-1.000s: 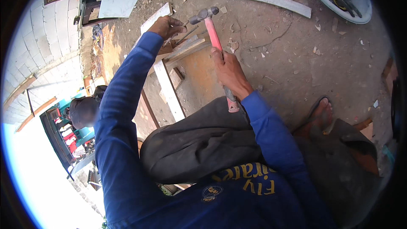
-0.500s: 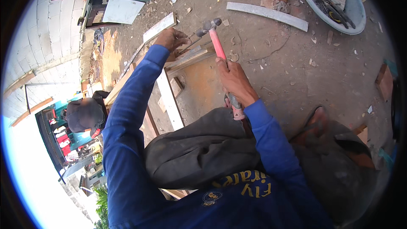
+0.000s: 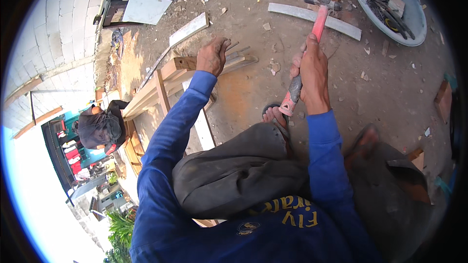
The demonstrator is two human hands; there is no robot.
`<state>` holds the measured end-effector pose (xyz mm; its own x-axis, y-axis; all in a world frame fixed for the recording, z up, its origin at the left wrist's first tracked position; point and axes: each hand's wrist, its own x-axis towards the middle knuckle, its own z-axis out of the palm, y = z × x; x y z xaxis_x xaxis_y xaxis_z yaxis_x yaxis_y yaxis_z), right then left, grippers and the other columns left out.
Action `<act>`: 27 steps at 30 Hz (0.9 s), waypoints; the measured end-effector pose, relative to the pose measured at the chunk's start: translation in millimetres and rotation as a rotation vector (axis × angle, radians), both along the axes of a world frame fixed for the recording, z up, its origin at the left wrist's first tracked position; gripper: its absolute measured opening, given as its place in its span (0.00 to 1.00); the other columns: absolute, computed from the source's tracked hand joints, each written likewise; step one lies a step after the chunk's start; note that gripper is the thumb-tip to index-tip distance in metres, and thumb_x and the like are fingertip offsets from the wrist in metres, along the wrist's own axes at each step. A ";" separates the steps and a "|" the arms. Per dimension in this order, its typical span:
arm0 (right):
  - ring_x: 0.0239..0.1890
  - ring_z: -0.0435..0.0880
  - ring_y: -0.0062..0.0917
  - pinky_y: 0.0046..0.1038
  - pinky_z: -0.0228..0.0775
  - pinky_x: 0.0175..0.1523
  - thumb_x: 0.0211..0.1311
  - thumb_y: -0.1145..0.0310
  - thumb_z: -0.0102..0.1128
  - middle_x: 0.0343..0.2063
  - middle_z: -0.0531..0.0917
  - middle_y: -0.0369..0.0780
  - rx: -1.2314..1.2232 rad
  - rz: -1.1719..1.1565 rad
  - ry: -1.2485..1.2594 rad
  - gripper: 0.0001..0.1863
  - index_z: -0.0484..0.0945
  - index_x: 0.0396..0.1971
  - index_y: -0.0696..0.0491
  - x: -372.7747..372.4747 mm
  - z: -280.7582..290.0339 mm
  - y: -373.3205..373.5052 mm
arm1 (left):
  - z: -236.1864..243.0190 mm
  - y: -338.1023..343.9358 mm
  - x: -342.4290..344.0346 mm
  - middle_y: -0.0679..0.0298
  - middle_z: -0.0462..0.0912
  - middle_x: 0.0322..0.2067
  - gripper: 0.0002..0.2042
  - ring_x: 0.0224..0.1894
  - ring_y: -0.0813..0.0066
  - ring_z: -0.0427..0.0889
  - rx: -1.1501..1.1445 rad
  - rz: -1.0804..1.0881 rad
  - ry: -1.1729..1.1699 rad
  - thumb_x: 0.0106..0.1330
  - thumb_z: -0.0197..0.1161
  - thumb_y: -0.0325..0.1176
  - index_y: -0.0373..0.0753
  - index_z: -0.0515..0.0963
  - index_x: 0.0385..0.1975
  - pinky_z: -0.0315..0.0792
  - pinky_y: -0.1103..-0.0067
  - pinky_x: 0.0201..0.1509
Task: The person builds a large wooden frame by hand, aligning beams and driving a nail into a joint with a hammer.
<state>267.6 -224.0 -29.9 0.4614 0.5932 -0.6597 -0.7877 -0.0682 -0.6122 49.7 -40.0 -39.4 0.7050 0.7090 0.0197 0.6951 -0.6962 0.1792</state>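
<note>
- Right hand (image 3: 314,75), 2 o'clock: fist wrapped round the ball-peen hammer (image 3: 319,25), head toward 1 o'clock.
- Left hand (image 3: 212,57), 11 o'clock: fingers curled; I cannot tell whether it grips anything. Thin rods (image 3: 234,45) show just beyond, their near ends unclear to me.
- Timber frame (image 3: 146,99), 10 o'clock: left sleeve (image 3: 178,126) hides part.
- Basin (image 3: 412,7), 2 o'clock: cut off at top; tools inside jumbled.
</note>
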 end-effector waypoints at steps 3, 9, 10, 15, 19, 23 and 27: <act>0.11 0.62 0.16 0.21 0.57 0.17 0.77 0.47 0.43 0.14 0.64 0.31 0.017 0.062 -0.006 0.21 0.65 0.31 0.49 2.9 -7.8 3.1 | 4.8 -15.1 -10.8 0.54 0.84 0.33 0.10 0.35 0.49 0.84 0.043 -0.035 -0.068 0.72 0.60 0.39 0.41 0.81 0.41 0.77 0.63 0.40; 0.12 0.62 0.16 0.21 0.56 0.17 0.77 0.47 0.44 0.14 0.64 0.30 0.001 0.069 -0.040 0.21 0.65 0.30 0.49 -1.7 -9.9 15.0 | -3.0 30.9 21.6 0.53 0.84 0.32 0.10 0.33 0.44 0.83 0.085 0.105 0.291 0.72 0.60 0.42 0.43 0.82 0.40 0.77 0.60 0.35; 0.12 0.62 0.16 0.21 0.56 0.17 0.77 0.47 0.44 0.14 0.64 0.30 -0.001 0.049 -0.038 0.22 0.65 0.29 0.49 -1.2 -13.4 14.9 | -3.1 24.9 15.1 0.55 0.86 0.30 0.10 0.31 0.54 0.87 0.090 0.006 0.227 0.71 0.63 0.39 0.40 0.82 0.41 0.80 0.66 0.35; 0.13 0.63 0.17 0.22 0.58 0.18 0.77 0.47 0.44 0.15 0.65 0.31 -0.020 0.078 -0.033 0.22 0.66 0.30 0.50 -2.6 -20.5 13.1 | 72.4 -27.1 39.1 0.62 0.86 0.33 0.08 0.35 0.73 0.87 -0.453 0.093 -0.484 0.67 0.68 0.30 0.33 0.81 0.42 0.81 0.77 0.41; 0.13 0.74 0.24 0.31 0.65 0.21 0.77 0.48 0.40 0.14 0.72 0.38 -0.044 0.135 -0.137 0.28 0.72 0.30 0.60 -11.5 -28.1 14.7 | 91.2 52.1 30.7 0.60 0.85 0.34 0.11 0.38 0.71 0.87 -0.545 0.235 -0.564 0.68 0.69 0.32 0.34 0.80 0.45 0.81 0.77 0.45; 0.13 0.75 0.26 0.33 0.67 0.22 0.76 0.48 0.41 0.15 0.73 0.39 -0.044 0.133 -0.114 0.28 0.72 0.30 0.60 -12.4 -23.2 12.7 | 64.0 72.7 27.4 0.62 0.85 0.34 0.12 0.36 0.76 0.84 -0.512 0.182 -0.296 0.66 0.71 0.32 0.34 0.82 0.44 0.81 0.78 0.43; 0.13 0.76 0.27 0.32 0.68 0.22 0.76 0.47 0.40 0.16 0.75 0.41 -0.042 0.162 -0.133 0.29 0.72 0.31 0.61 -12.9 -26.0 11.3 | 35.8 86.4 7.8 0.64 0.85 0.33 0.12 0.34 0.79 0.82 -0.599 0.219 -0.210 0.63 0.73 0.30 0.34 0.82 0.44 0.78 0.79 0.38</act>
